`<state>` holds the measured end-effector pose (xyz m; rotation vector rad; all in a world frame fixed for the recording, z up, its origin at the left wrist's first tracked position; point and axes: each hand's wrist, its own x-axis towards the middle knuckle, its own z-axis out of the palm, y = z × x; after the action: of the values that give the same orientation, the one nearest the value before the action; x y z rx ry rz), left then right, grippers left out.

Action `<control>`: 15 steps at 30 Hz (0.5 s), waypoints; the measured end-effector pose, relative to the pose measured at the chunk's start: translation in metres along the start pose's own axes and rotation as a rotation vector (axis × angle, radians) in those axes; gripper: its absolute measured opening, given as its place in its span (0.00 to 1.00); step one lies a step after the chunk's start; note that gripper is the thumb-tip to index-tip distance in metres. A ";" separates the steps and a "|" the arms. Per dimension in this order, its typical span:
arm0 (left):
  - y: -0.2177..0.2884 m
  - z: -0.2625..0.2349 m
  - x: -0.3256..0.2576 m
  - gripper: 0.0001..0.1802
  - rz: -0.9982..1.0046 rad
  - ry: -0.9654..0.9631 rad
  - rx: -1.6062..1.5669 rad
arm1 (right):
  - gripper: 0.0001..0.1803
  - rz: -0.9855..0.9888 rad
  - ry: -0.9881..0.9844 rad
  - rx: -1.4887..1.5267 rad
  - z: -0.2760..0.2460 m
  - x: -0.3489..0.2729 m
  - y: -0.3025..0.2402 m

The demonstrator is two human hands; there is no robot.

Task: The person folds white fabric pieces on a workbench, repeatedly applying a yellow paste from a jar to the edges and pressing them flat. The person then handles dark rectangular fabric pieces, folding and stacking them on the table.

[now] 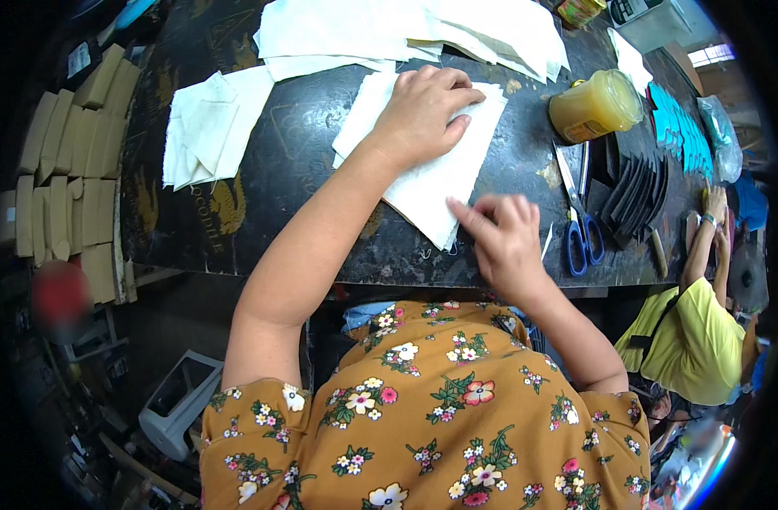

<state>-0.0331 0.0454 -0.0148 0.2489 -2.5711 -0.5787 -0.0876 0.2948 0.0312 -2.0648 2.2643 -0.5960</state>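
Note:
A stack of white cloth pieces (452, 174) lies on the dark table in front of me, its lower corner pointing toward me. My left hand (427, 115) presses palm down on its upper part, open, fingers spread and slightly bent. Beside the stack's lower right edge is my right hand (503, 234), a little blurred. One of its digits reaches out and touches the cloth edge; the others are bent but apart, and I see nothing held in them. Scissors with blue handles (582, 234) lie open to the right of this hand.
More white cloth (346, 34) covers the far side, with a smaller pile (215, 127) at left. A jar of yellowish paste (597, 106) stands at right, near black strips (637, 191) and turquoise pieces (679, 132). A person in yellow (695, 340) works at far right. Cardboard boxes (74, 161) stand left.

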 end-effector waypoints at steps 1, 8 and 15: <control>0.000 0.000 -0.001 0.21 -0.004 -0.006 -0.013 | 0.34 -0.062 -0.029 -0.018 -0.003 -0.005 -0.011; 0.000 0.000 0.000 0.21 -0.009 -0.031 0.012 | 0.27 -0.169 0.028 0.184 -0.020 -0.006 -0.007; 0.000 -0.006 0.004 0.22 -0.028 -0.049 -0.016 | 0.27 -0.204 -0.119 0.235 -0.022 0.005 0.000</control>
<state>-0.0335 0.0421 -0.0086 0.2692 -2.6128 -0.6223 -0.0944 0.2956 0.0526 -2.1629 1.8368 -0.6901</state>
